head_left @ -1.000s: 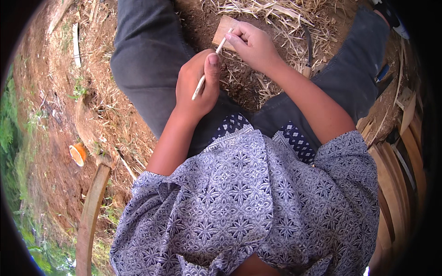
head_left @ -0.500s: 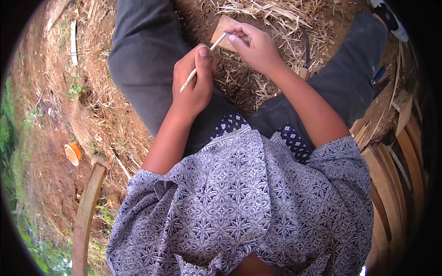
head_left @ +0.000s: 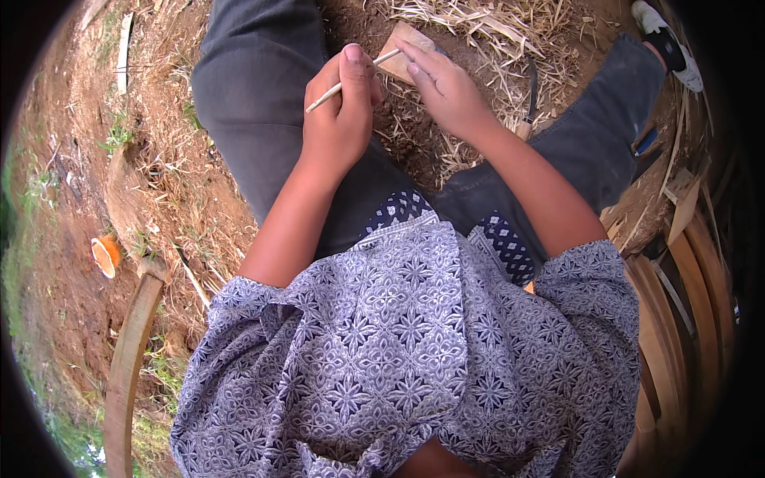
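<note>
A thin pale stick (head_left: 325,99), apparently wood or bamboo, slants up to the right through my left hand (head_left: 343,103). The fingers of that hand are closed around it, with the thumb pointing up along its side. My right hand (head_left: 450,92) is at the stick's far end, its fingers stretched out and their tips beside or touching the end. Just beyond them lies a flat light-brown wooden block (head_left: 413,36) on the soil, partly hidden by the right hand. To the right, a knife (head_left: 532,92) with a dark curved blade and light handle lies among shavings.
Pale shavings (head_left: 486,24) cover the ground between my outstretched legs (head_left: 255,95). Long wooden slats (head_left: 665,319) are stacked at my right. On my left are an orange cup-like object (head_left: 106,255) and a curved wooden plank (head_left: 131,366). A blue object (head_left: 645,142) lies beyond my right leg.
Both hands have shifted slightly up and away with the stick. The right hand's fingers, bent in a pinch at the stick's end before, are now straightened. My view has shifted slightly.
</note>
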Motion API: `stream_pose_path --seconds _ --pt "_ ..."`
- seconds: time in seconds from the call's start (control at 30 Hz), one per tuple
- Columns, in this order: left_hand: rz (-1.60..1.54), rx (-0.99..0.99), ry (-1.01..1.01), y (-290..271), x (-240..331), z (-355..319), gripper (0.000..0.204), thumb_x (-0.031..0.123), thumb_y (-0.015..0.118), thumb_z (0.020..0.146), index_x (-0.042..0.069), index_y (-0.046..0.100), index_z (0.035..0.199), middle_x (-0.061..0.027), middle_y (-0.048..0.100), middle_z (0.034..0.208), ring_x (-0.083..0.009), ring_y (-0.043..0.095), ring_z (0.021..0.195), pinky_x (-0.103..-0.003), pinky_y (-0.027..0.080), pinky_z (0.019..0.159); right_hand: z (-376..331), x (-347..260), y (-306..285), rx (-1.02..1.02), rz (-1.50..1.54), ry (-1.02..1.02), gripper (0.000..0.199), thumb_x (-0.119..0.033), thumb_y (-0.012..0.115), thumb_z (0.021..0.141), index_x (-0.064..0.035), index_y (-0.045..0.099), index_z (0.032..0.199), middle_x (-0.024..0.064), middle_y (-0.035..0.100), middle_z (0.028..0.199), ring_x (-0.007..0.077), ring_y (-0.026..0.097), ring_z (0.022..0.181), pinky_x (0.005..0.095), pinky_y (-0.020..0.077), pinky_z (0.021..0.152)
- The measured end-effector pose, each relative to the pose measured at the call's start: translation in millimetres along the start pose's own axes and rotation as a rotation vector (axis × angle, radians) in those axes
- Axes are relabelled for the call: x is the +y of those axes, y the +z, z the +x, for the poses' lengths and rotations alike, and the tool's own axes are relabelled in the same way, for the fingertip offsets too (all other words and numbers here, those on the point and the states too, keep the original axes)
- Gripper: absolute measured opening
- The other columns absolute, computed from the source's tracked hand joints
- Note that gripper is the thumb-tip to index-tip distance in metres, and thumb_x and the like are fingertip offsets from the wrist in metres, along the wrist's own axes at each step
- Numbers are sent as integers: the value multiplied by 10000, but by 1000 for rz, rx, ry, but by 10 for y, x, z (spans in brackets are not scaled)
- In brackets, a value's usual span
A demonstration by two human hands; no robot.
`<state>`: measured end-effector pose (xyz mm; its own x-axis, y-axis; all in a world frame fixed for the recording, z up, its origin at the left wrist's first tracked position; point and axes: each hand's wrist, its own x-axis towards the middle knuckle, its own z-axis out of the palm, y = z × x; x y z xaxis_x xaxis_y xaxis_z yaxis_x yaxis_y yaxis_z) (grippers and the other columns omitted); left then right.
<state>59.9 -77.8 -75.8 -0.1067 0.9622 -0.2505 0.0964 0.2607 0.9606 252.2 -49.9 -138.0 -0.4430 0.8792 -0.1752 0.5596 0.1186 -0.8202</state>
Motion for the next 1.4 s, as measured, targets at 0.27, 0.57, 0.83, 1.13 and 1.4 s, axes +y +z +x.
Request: stream_pose_path --seconds 0.27,0.57,0.83,1.13,1.4 --pt "-28 34 41 20 -64 9 479 299 385 1157 31 548 794 -14 538 650 -94 480 589 -291 411 561 89 -386 -77 -264 211 169 462 -253 475 1089 -127 525 1531 266 657 1319 356 656 1229 396 493 1036" --pt "13 11 -25 32 17 8 508 328 385 1157 34 540 774 -15 529 645 -94 477 592 -291 408 562 102 -129 11 -169 243 181 449 -209 459 1097 -106 531 1528 198 630 1430 293 568 1373 377 400 1163" --pt "41 -43 37 61 -41 -8 474 340 374 1157 31 538 838 -20 511 683 -88 424 628 -269 358 589 92 117 3 -157 252 230 445 -196 469 1088 -85 548 1512 172 633 1442 266 575 1358 367 408 1144" --pt "197 -103 101 65 38 -63 283 197 406 1122 19 576 983 -33 564 706 -92 511 624 -277 415 583 -15 20 -172 -68 211 330 447 -224 521 1088 -99 544 1516 86 725 994 179 682 864 331 537 801" --pt "208 -109 135 62 20 -54 151 96 427 1050 18 553 1022 -29 566 706 -84 506 621 -268 415 573 -3 244 -56 -41 -262 116 413 -220 531 1035 -194 631 1435 200 725 898 350 703 807 430 548 785"
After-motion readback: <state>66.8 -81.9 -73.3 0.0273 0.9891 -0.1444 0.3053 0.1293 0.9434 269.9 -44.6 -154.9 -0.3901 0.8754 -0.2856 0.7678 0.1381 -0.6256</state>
